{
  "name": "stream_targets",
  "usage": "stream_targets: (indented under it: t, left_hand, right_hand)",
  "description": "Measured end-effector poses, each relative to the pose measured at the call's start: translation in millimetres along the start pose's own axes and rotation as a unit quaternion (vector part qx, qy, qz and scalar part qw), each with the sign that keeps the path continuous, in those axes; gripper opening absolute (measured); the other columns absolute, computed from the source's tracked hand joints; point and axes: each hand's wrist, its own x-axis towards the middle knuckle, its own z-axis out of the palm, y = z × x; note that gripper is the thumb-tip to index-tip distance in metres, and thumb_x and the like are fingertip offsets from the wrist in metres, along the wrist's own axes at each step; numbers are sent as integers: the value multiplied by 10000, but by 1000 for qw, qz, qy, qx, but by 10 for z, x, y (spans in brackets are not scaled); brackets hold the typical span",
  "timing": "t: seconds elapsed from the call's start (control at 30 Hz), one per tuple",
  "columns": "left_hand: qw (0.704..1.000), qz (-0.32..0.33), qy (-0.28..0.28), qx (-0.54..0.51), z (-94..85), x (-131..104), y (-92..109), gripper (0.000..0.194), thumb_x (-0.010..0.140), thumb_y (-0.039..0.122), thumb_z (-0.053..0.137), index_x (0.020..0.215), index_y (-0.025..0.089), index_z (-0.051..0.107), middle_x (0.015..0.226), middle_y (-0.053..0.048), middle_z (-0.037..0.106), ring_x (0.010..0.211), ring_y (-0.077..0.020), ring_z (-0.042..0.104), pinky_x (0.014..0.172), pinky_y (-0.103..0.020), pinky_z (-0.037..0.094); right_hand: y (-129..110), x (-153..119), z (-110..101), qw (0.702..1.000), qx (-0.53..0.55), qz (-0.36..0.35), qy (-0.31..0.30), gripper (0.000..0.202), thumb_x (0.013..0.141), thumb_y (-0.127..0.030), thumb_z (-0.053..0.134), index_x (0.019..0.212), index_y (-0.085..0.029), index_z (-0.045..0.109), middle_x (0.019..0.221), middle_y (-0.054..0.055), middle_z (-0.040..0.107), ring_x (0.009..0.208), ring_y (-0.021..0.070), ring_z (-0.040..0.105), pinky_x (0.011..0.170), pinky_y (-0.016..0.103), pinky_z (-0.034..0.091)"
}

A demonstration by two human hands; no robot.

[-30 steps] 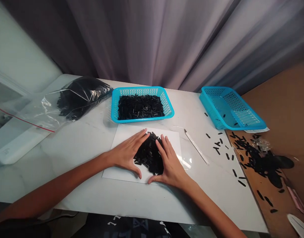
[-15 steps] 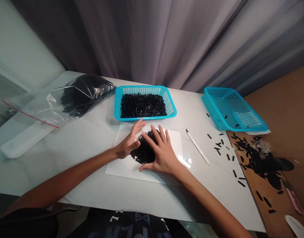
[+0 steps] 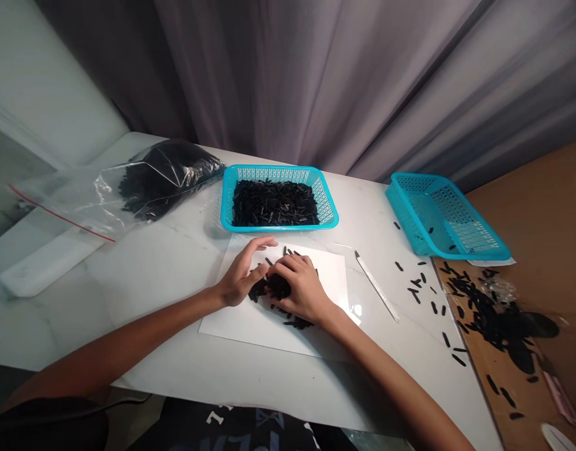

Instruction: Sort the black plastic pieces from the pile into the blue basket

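Note:
A heap of small, dark, elongated pieces lies on a white sheet in front of me. My right hand curls over the heap, its fingers and thumb closed around a clump of black pieces. Beside the clump, on its left, is my left hand. Its fingers are stretched out and its thumb is apart, near or touching the pieces. Just beyond the sheet stands a turquoise basket with many more black pieces inside. My right hand hides part of the heap.
A clear zip bag of black material lies back left. On the right are a white pen-like tool, scattered black pieces and a second turquoise basket. Brown cardboard at the far right bears more black pieces.
My right hand has gone from spread flat over the heap to closed around a clump. The heap is less round, with pieces spread about. My left hand stays beside it.

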Motion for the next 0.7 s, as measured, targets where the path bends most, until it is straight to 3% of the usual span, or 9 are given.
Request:
stream_targets:
  t: [0.2,0.4,0.57,0.7]
  left_hand:
    - [996,76,13,38,-13,-9,91,540,1001,592,513,1352,184,564,1292,-154,628,1197,-291,595,993,-447,521]
    - [988,127,39,79,-6,71,311,384,929,319,729,1291,231,636,1159,-99,639,988,-205,646,727,-286,577]
    - [984,147,46,92,-36,243,518,181,903,189,760,1082,201,736,962,-42,670,816,-135,652,711,-243,590]
    - [992,111,30,59,-45,407,687,135,874,158,778,1007,167,757,903,-42,721,760,-119,681,697,-215,607]
  right_hand:
    - [-47,71,-146,988,130,33,73,201,745,-206,701,924,-228,614,899,36,694,799,220,638,741,325,482]
    - [-125,162,-279,970,222,37,90,150,777,-270,743,848,-213,624,777,-12,688,683,171,622,666,273,478]
    - [-201,217,-397,964,249,25,89,45,801,-200,693,836,-201,664,804,-10,734,704,161,656,694,257,484]
    - [-218,213,-507,965,232,37,119,43,773,-167,676,791,-188,643,723,-18,667,646,145,593,643,251,442]
